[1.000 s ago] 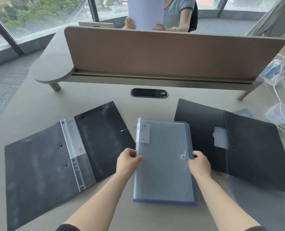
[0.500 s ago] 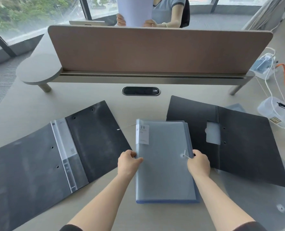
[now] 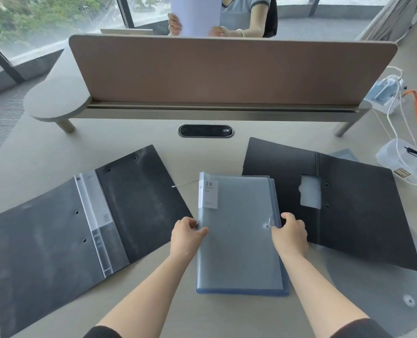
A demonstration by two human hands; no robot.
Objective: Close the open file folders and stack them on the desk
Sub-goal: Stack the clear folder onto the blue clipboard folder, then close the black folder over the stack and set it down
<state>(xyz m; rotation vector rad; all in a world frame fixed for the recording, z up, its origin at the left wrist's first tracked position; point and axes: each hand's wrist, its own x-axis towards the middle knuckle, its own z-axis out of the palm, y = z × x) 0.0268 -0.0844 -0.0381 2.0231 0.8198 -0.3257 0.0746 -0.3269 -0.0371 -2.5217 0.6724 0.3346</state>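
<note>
A translucent blue pocket folder (image 3: 239, 242) lies closed on the desk (image 3: 44, 154) right in front of me, with a white "20" label at its top left. My left hand (image 3: 186, 236) grips its left spine edge. My right hand (image 3: 291, 234) holds its right edge beside the string-button clasp. To the left, a black ring folder (image 3: 56, 240) lies open and flat, with a clear strip along its spine. Another black folder (image 3: 344, 211) lies open on the right, partly under the blue one's corner.
A brown divider panel (image 3: 227, 71) on a raised shelf crosses the desk's far side, with a cable port (image 3: 205, 131) below it. A clear plastic box (image 3: 402, 164), white and orange cables and a charger sit at right. A person holding paper sits behind the divider.
Both hands keep their hold on the blue folder's edges; the folder has straightened slightly on the desk. The view has shifted a little, nothing else moved.
</note>
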